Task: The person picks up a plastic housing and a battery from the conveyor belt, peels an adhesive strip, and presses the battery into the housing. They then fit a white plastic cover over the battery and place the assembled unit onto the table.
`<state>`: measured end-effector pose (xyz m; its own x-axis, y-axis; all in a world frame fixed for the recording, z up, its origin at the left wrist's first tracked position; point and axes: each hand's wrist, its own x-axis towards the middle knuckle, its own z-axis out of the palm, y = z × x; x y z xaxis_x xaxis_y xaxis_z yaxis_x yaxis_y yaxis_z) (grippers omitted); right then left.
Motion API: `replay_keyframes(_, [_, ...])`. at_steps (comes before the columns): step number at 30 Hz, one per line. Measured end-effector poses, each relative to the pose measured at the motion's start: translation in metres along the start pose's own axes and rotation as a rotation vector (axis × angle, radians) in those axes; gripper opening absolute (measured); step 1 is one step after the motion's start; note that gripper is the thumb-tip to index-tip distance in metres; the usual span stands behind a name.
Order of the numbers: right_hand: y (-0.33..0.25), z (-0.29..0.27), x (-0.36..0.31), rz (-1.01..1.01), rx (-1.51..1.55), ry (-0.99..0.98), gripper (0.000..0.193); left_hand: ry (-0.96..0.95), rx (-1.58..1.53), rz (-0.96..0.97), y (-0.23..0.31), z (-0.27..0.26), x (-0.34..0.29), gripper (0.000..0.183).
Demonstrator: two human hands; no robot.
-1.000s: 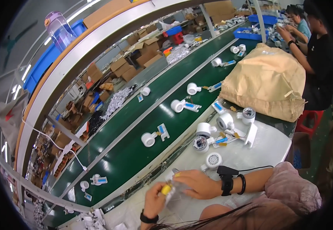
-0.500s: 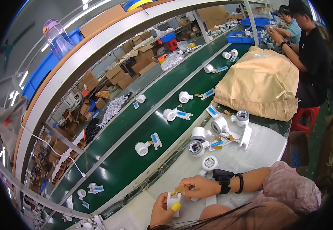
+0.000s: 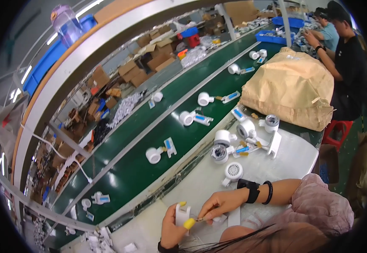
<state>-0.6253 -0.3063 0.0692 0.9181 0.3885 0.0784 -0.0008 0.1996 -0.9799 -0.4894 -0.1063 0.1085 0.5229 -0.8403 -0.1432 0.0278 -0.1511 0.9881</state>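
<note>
My left hand (image 3: 170, 230) grips a white plastic part (image 3: 182, 216) upright near the bottom of the view, yellow covers on its thumb and a fingertip. Just to its right, my right hand (image 3: 222, 205) has thumb and fingers pinched on something small and thin that I cannot make out. Behind the right wrist lies a round white fan head (image 3: 234, 170) with a slotted grille. Farther back on the worktop is a cluster of similar white fan heads (image 3: 246, 128) with white handle pieces, blue cells and small tan tabs.
A green conveyor belt (image 3: 137, 179) runs diagonally past the worktop (image 3: 295, 158), carrying several white fan assemblies. A large brown paper sack (image 3: 289, 88) stands at the far right end. Two people work beyond it near blue bins (image 3: 272, 37). White parts (image 3: 101, 240) lie at lower left.
My hands have drawn slightly apart, the left shifting left with the white part. The tan tab seen at my right fingers no longer shows there. The whole view has shifted slightly.
</note>
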Motion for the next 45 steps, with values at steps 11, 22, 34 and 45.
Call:
replay_keyframes(11, [-0.01,0.012,0.003,-0.344,-0.899,0.578,0.018,0.0,0.052,0.057,-0.004,0.014,0.011,0.052])
replay_keyframes(22, [-0.003,0.018,0.003,-0.507,-1.034,0.786,0.015,-0.033,0.433,0.165,-0.013,0.03,0.005,0.069])
replay_keyframes(34, [-0.001,0.009,0.006,-0.594,-0.976,0.85,0.012,-0.258,-0.572,-0.055,-0.027,0.023,0.008,0.047])
replay_keyframes(45, [0.003,0.015,0.006,-0.603,-1.004,0.795,0.018,-0.058,-0.397,-0.071,-0.022,0.036,0.006,0.039])
